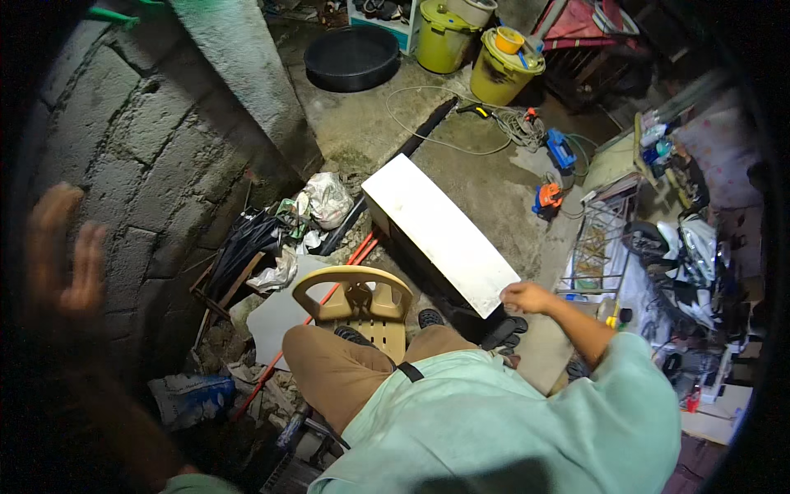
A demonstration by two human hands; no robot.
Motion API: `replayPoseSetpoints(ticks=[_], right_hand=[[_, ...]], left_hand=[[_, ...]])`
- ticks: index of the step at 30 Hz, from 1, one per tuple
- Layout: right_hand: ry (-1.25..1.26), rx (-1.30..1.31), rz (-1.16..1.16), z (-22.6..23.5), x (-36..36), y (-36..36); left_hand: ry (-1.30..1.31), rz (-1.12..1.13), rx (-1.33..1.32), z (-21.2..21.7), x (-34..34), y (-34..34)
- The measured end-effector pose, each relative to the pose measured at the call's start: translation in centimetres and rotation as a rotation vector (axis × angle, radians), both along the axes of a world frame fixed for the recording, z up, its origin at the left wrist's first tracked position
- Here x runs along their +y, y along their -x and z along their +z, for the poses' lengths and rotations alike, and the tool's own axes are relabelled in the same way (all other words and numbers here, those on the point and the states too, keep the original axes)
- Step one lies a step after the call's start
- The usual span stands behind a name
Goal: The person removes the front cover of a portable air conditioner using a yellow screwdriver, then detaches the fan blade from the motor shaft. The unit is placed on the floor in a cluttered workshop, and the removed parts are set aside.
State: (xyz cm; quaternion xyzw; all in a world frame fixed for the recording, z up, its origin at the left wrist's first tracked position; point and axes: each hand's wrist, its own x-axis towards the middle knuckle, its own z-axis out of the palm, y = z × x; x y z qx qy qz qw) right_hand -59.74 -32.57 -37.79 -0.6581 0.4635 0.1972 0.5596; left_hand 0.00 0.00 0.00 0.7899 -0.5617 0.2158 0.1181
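Observation:
My left hand (70, 247) is raised beside the grey block wall (132, 148), its fingers apart and slightly blurred, with nothing in it. On my right, my right hand (528, 298) has its fingers curled at the near right corner of a long white box-like piece (444, 230). That piece has a flat pale top and a dark side, and runs diagonally away from me. Just in front of my legs stands a beige plastic chair (387, 329) with an open backrest. A dark glove (504, 333) lies below the white piece's near corner.
Rubble and crumpled plastic bags (327, 200) lie along the wall with a folded black umbrella (239, 251). Farther off are a black round tub (351, 59), yellow-green buckets (502, 76), a coiled cable (520, 132), and blue (561, 151) and orange (547, 200) tools. A motorcycle (687, 255) stands right.

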Motion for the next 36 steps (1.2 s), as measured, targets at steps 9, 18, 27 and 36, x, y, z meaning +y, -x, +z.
replayPoseSetpoints(ticks=[9,18,27,36], right_hand=[[0.131,-0.117,1.066,-19.2,13.1,19.9],[-0.149,0.212,-0.792,-13.0,8.8,23.9],[-0.047,0.077,-0.593,-14.2,16.4,22.3],[-0.024,0.235,-0.94,-8.9,22.3,27.9]], left_hand=[[-0.958,-0.024,0.638,-38.8,-14.0,16.2],[-1.279,0.234,0.623,-45.5,-16.5,13.7],[-1.247,0.127,0.63,-44.3,-17.9,13.5],[-1.284,-0.036,0.489,-46.0,-17.8,12.3]])
